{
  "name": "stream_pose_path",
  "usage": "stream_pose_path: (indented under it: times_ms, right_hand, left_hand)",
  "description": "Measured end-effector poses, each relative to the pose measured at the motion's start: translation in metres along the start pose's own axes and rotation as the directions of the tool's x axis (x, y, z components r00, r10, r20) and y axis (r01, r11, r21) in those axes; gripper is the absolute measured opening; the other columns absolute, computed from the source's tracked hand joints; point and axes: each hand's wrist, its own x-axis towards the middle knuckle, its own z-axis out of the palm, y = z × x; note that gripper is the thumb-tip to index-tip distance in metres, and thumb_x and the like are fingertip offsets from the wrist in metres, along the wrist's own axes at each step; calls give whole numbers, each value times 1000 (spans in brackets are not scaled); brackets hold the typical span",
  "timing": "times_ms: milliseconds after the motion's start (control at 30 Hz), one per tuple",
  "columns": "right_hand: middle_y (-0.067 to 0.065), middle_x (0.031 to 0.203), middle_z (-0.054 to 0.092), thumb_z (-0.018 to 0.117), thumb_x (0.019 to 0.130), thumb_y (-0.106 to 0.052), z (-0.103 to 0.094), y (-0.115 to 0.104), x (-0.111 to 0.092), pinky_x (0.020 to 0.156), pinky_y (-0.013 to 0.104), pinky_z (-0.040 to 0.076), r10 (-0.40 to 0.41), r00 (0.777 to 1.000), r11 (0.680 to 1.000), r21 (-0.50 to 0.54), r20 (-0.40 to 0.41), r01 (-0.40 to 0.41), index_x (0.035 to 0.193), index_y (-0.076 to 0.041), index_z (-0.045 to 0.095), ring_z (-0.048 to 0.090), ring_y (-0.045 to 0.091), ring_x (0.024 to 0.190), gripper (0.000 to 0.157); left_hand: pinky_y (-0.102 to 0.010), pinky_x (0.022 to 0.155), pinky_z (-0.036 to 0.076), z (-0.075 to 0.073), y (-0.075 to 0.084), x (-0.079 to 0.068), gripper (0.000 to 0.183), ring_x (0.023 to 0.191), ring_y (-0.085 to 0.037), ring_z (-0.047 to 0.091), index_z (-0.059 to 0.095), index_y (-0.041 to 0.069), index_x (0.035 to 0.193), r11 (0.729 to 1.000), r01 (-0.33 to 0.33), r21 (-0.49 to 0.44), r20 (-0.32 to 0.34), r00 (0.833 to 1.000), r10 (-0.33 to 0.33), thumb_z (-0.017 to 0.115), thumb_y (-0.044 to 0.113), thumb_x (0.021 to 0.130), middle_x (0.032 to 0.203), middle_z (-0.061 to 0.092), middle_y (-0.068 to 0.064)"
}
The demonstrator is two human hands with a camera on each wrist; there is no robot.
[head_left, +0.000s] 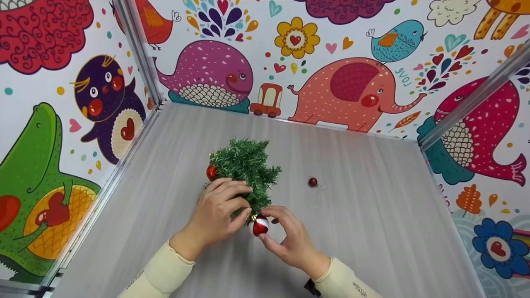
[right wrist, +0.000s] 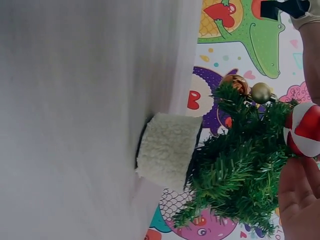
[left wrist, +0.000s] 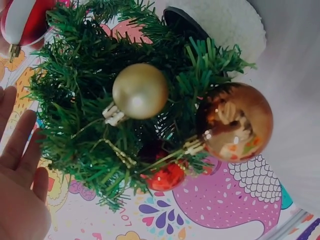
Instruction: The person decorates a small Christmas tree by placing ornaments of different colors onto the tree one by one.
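Note:
A small green Christmas tree (head_left: 248, 159) stands on a white fluffy base (right wrist: 170, 147). My left hand (head_left: 221, 209) is at its near side, thumb and forefinger close together on the branches near the top. In the left wrist view its fingers (left wrist: 22, 147) lie beside the greenery. My right hand (head_left: 292, 238) pinches a red-and-white Christmas bauble (head_left: 260, 227) between thumb and fingers, with its gold cap toward the branches. A pale gold bauble (left wrist: 140, 91), a shiny copper bauble (left wrist: 236, 123) and a red bauble (left wrist: 165, 175) hang on the tree.
A small dark red bauble (head_left: 313, 182) with a clear loop lies on the grey tabletop (head_left: 364, 207), right of the tree. Walls with printed cartoon animals and metal frame posts (head_left: 138, 54) enclose the table at the back and sides.

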Motion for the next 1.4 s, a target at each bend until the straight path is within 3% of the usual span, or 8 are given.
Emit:
stream_pose_path:
  times_ms: [167,333,733,1100,1400]
  right_hand:
    - [9,111,63,80,77,-1,8,13,-2,83,26,52,-7,999,999,-34,-39,5,115,-3,65,64,21,98,41]
    - [4,102,65,79,76,2,12,6,7,84,26,52,-10,996,1000,-31,-83,8,105,-8,69,63,20,93,33]
    - [-6,96,66,73,89,-11,14,5,12,80,24,52,13,995,998,-56,-101,-19,98,-18,71,61,14,89,11]
    - [1,85,64,73,78,9,13,6,12,75,24,49,0,994,1000,10,-110,1,87,-10,66,60,17,80,22]
    - [-5,91,65,72,83,0,14,8,-1,81,23,48,27,998,998,-53,-64,-30,92,-17,67,60,14,86,19]
  left_hand:
    - [-42,105,39,0,2,-2,6,113,-22,64,72,16,74,1000,7,-1,7,1000,-7,75,17,80,109,72,-2]
    - [-42,105,39,0,5,-1,7,113,-22,63,72,16,73,1000,7,-5,15,1000,-7,74,16,79,109,71,-2]
    - [-41,106,39,3,10,1,7,113,-21,63,72,17,72,1000,-1,-15,18,1000,2,75,16,78,109,72,-2]
    - [-43,105,40,2,13,-7,7,115,-23,62,72,16,72,998,-52,19,57,997,51,76,15,77,111,70,-4]
    - [-42,108,37,2,16,-18,8,123,-24,57,70,15,67,996,-82,46,122,990,76,73,17,74,120,68,-7]
